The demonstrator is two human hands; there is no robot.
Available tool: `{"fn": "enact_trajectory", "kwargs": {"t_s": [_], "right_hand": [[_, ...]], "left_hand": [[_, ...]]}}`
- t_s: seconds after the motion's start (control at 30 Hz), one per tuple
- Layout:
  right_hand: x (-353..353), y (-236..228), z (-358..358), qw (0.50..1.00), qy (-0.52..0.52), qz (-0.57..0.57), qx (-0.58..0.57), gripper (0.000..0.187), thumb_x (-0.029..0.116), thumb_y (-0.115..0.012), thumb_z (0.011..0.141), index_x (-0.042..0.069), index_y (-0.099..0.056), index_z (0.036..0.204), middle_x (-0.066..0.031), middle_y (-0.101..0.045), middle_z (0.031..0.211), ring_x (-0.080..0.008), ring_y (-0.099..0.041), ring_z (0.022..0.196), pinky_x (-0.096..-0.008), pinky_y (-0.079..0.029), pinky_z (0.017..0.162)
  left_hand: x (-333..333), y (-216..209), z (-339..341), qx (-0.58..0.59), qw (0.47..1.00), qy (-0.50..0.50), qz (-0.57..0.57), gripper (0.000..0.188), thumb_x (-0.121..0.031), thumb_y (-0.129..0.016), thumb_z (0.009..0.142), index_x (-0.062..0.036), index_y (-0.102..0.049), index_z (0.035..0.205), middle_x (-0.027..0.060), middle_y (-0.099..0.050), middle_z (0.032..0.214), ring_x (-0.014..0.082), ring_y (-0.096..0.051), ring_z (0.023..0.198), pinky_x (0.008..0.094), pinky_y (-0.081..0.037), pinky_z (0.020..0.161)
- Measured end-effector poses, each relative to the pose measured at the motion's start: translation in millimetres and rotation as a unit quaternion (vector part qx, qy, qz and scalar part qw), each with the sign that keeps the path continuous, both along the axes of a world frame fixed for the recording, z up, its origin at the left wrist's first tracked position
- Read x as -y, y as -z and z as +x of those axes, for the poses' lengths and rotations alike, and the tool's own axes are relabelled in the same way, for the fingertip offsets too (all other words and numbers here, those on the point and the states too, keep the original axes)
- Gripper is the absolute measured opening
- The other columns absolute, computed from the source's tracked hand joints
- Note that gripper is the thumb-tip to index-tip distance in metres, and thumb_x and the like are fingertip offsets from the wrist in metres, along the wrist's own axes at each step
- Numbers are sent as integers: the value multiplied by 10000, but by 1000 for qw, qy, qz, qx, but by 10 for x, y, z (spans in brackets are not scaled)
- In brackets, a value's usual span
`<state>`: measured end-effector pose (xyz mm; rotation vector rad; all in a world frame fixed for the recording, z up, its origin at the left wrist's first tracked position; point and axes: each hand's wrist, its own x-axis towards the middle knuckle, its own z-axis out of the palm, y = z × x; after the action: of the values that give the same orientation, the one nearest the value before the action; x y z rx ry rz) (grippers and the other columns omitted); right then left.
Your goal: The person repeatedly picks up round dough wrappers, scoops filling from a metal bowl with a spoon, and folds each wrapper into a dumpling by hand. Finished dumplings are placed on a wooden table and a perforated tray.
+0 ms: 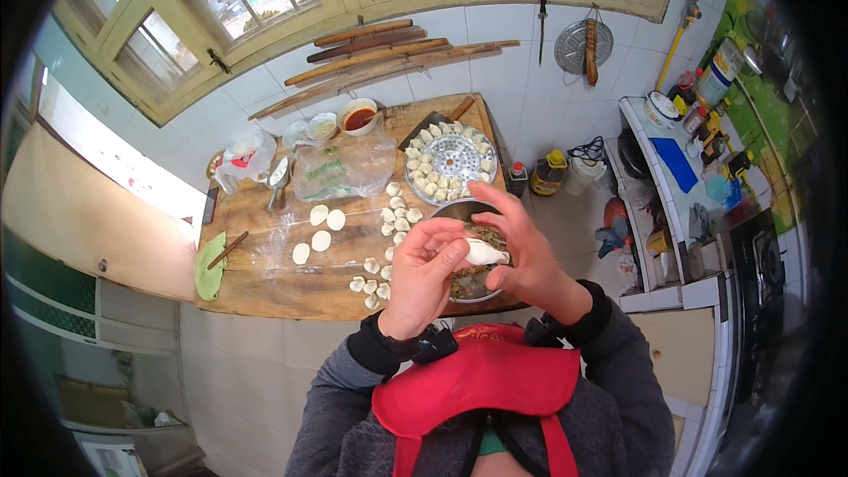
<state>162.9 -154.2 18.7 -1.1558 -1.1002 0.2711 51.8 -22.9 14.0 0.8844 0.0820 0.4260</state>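
A pale folded dumpling (486, 253) is pinched between the thumb and fingers of my left hand (422, 276), above a metal bowl of filling. My right hand (535, 258) curves around the dumpling's right end, thumb and forefinger wide apart. Whether it touches the dough is hard to see. Partly hidden beneath my hands is the chopped, greenish-brown filling (466, 284). Several small dough pieces (371, 285) lie just left of my left hand. Flat round wrappers (322, 240) rest farther left on the wooden table (256, 274).
Behind the bowl, a round perforated metal tray (458, 155) holds several shaped dumplings. A bowl of red sauce (358, 117), a clear plastic bag (344, 168) and a green cloth (210, 267) with a stick sit on the table. Bottles (548, 173) stand right of it.
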Motion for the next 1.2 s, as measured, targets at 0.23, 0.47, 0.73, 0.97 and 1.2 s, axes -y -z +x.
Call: {"fn": "enact_trajectory", "kwargs": {"t_s": [0.23, 0.47, 0.73, 0.97, 1.2], "right_hand": [[10, -198, 66, 966, 19, -50, 254, 716, 504, -522, 980, -12, -398, 1460, -205, -441, 1476, -378, -403, 1374, -473, -342, 1111], [127, -379, -61, 938, 87, -67, 329, 479, 344, -620, 933, 15, -591, 1279, -171, -560, 1364, -383, -482, 1309, -480, -371, 1086], [241, -437, -129, 915, 143, -81, 368, 296, 194, -641, 900, 25, -673, 1140, -123, -604, 1296, -356, -509, 1271, -471, -399, 1053], [180, -361, -127, 980, 73, -62, 175, 289, 162, -470, 1002, -4, -690, 1090, -156, -600, 1314, -346, -501, 1285, -428, -379, 1082], [69, -512, -160, 987, -66, -92, -113, 490, 238, -288, 1073, -53, -678, 1131, -191, -596, 1322, -287, -509, 1286, -384, -382, 1091]], "left_hand": [[73, -72, -71, 45, 997, 0, 61, 469, 61, -655, 899, -38, -440, 1304, 99, -637, 1087, 181, -640, 1039, 304, -546, 870], [132, -138, -103, 70, 991, -6, 110, 702, 123, -688, 835, -78, -295, 1381, 127, -527, 1254, 196, -622, 1083, 315, -551, 874], [167, -198, -55, 42, 995, 38, 88, 724, 172, -659, 817, -70, -291, 1392, 127, -493, 1304, 191, -596, 1127, 307, -544, 880], [129, -251, 6, -139, 982, 126, 20, 544, -498, -307, 1058, -41, -472, 1304, 49, -604, 1074, 98, -582, 863, 231, -455, 699], [-63, -91, -4, -2, 948, 235, 215, 794, -744, -327, 930, -16, -511, 1188, 90, -596, 999, 168, -585, 851, 292, -472, 683]]}}
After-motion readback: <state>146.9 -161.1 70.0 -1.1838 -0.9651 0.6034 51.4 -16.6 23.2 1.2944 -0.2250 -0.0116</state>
